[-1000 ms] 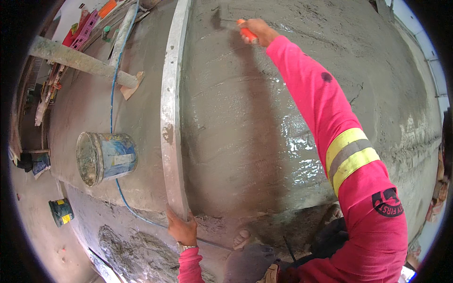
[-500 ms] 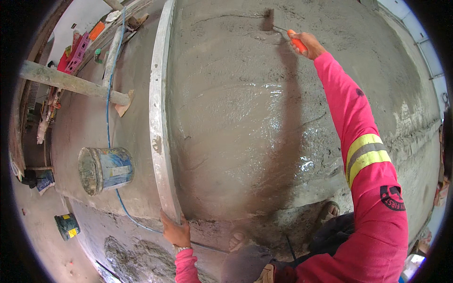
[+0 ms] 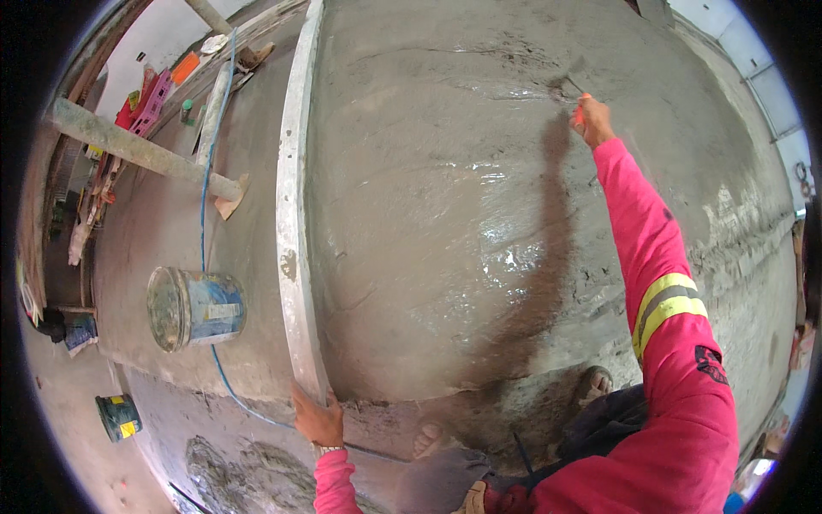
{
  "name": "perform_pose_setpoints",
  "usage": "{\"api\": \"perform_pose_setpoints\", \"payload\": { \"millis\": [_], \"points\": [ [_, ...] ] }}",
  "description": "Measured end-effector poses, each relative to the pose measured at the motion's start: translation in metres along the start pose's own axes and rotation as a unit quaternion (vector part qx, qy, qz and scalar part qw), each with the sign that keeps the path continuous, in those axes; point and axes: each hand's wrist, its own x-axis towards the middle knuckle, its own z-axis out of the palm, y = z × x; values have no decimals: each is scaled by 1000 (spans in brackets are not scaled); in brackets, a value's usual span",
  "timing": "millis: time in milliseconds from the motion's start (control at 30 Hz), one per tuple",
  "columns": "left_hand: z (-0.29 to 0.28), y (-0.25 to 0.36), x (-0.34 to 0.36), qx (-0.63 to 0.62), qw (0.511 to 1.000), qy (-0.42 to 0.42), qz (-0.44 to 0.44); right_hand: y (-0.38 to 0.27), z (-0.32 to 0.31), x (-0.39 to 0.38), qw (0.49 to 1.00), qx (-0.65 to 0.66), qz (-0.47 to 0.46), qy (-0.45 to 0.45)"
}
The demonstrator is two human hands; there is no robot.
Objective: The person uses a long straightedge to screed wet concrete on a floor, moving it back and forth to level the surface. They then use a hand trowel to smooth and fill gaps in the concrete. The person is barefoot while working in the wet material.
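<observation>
— Up near the top of the wet plaster wall (image 3: 479,223), what was the right hand (image 3: 592,120) doing?

— It was closed around the orange handle of a trowel (image 3: 572,92), arm stretched out full, with the blade laid on the grey mortar. A shiny wet band ran left from the blade, so the tool looked pressed flat to smooth the surface.

— And the left hand (image 3: 315,420)?

— Low down, fingers wrapped round the bottom end of a long pale straightedge (image 3: 293,223). That bar stood upright against the wall along the edge of the fresh coat, apparently held as a guide so it wouldn't slip.

— Anything else nearby?

— A mortar-caked bucket (image 3: 193,307) lay on its side left of the bar, well away from both hands. A blue hose (image 3: 205,180) ran past it, and a smaller can (image 3: 117,416) stood further down. A concrete-smeared timber prop (image 3: 141,150) leaned in from the left. The person's bare foot (image 3: 594,382) showed below the plastered patch.
</observation>
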Motion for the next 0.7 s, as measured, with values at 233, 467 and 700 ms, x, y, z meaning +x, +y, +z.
{"api": "perform_pose_setpoints", "payload": {
  "millis": [233,467,700],
  "points": [
    [-8,-2,-4,-1,1000,3,-4,21,117,-104,958,-96,27,-270],
    [-6,-6,-4,38,999,-12,-9,33,48,-75,966,-79,90,-228],
    [-8,-3,-3,58,997,-33,-44,1,-70,-62,992,-45,99,-61]
  ]
}}
